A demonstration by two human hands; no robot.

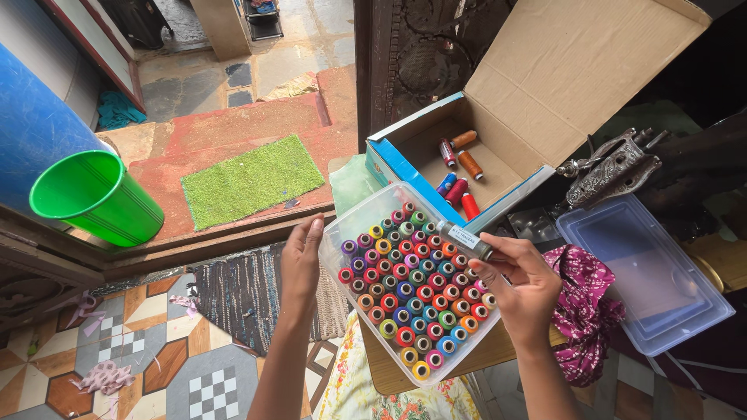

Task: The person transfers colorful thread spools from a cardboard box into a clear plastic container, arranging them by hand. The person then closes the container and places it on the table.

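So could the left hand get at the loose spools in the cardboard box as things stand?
Probably yes. The left hand rests on the side of the clear spool container, and the cardboard box just beyond stands open, flap up, with nothing over the loose spools. It would have to let go first.

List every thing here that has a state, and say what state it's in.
Clear box: open, packed with upright thread spools.
Cardboard box: flaps open, few spools inside.
Clear lid: off, lying aside.
Grey spool: held in right hand.
Left hand: steadying clear box.
Green bucket: tilted.
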